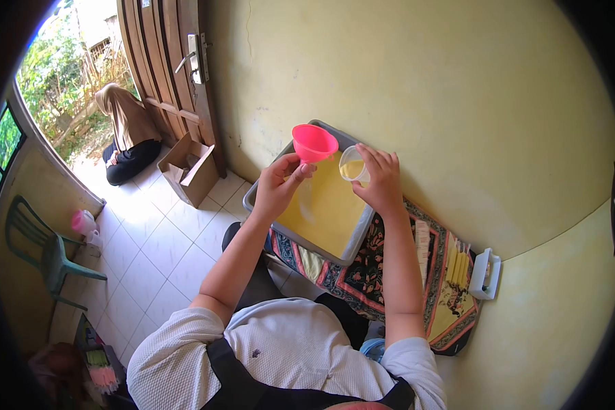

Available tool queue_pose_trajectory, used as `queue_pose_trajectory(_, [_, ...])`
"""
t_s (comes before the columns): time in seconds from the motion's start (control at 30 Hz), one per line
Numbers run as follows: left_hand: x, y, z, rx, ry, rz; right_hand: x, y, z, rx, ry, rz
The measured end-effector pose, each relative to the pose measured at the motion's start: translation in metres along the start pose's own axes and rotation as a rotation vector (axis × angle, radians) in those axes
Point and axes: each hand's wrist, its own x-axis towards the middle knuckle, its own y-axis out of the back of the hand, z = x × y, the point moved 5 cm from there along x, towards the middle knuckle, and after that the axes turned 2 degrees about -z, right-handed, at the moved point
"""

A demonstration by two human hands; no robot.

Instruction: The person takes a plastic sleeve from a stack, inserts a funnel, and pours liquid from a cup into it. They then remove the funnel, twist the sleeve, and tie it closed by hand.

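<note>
- Overhead, the left hand [279, 184] holds a pink funnel [314, 142] upright, wide mouth up, above the grey tub [307, 244]; the thumb and fingers pinch around its neck.
- Something pale and see-through [306, 203] hangs below the funnel, too blurred to name.
- The right hand [379, 179] grips a small clear cup [352, 162] just beside the funnel, also over the tub; the thumb is on the near side and the fingers curl round the upper side, close together.
- The cup is tilted and has some yellow liquid in it.
- More yellow liquid [338, 222] spreads across the inside of the tub, which stands against the wall at one end of a patterned cloth [365, 273].
- Slim yellow sticks [458, 265] lie side by side on the cloth, to the right of the right arm, with a white container [484, 273] at the cloth's far right edge.
- Near the open wooden door [164, 61], an open cardboard box [197, 179] stands on the tiles, and another person [126, 123] sits at the doorway.
- A green chair [55, 260] stands at the far left.
</note>
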Motion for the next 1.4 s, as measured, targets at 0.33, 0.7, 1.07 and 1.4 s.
queue_pose_trajectory(0.33, [-0.003,-0.004,-0.004,0.000,0.036,-0.018,0.010,0.014,-0.002,-0.019,0.007,0.011])
queue_pose_trajectory(0.7, [-0.002,-0.017,-0.015,0.037,0.066,-0.056,0.039,0.069,-0.005,0.160,-0.021,0.193])
queue_pose_trajectory(1.07, [0.004,-0.035,-0.016,-0.005,0.054,-0.088,0.066,0.124,-0.042,0.006,0.111,0.188])
queue_pose_trajectory(1.4, [0.011,-0.038,-0.012,-0.017,0.041,-0.116,0.066,0.125,-0.049,-0.046,0.130,0.171])
